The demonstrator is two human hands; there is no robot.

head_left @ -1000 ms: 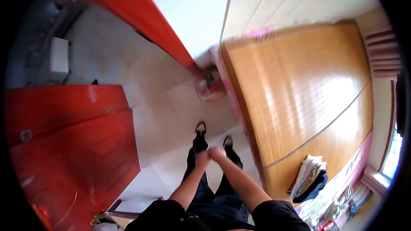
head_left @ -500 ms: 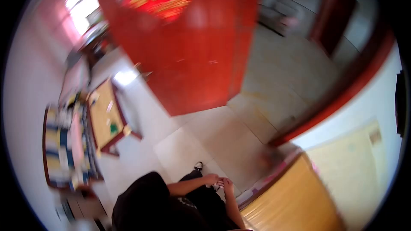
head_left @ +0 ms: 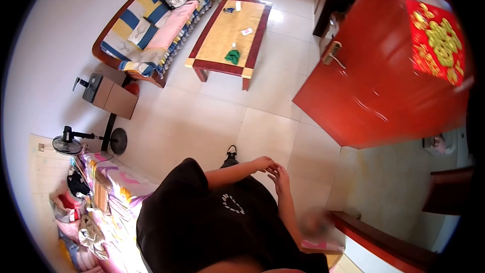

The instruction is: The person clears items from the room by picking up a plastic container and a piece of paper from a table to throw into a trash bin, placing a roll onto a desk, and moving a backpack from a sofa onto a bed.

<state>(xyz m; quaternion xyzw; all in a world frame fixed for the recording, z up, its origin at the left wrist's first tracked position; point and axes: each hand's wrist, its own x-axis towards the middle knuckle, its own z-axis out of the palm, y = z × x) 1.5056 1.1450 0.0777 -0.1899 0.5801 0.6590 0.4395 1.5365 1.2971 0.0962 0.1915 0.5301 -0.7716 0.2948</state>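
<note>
Both hands are raised in front of the body, above the tiled floor, with their fingertips meeting. My left hand (head_left: 263, 164) reaches in from the left, its fingers close together and touching the other hand. My right hand (head_left: 279, 177) comes up from below, with some fingers apart and the tips against the left. No object shows in either hand, though the place where the fingers meet is small. Beneath them a foot in a black and white shoe (head_left: 231, 152) stands on the floor (head_left: 262, 131).
A low table (head_left: 225, 30) holds a green cloth (head_left: 232, 57) and a card (head_left: 246, 32). Left of it are a sofa (head_left: 146, 25), a brown box (head_left: 113, 96) and a fan (head_left: 68, 144). A red door (head_left: 374, 86) stands open at right. A bed (head_left: 121, 212) lies lower left.
The view has swung from the wooden bed board and folded clothes, past the red door, to the sofa and low table. The hands have stayed together in front of the body.
</note>
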